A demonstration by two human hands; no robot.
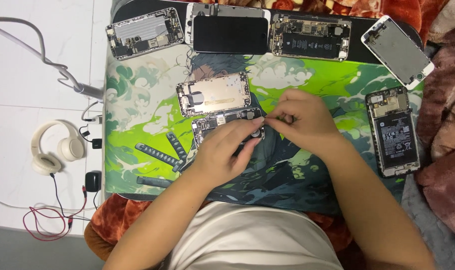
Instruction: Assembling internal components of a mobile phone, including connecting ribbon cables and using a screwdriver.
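An opened phone frame [222, 125] is pinned at frame centre on the green mat [137, 130] by the left hand [227, 150], fingers pressed together. A tiny part, too small to identify, is pinched by the right hand [302, 120]. Lower mat open; upper edge crowded by a dark phone screen [231, 34].

Opened phone chassis [222, 125], flat on the mat, partly hand-covered.
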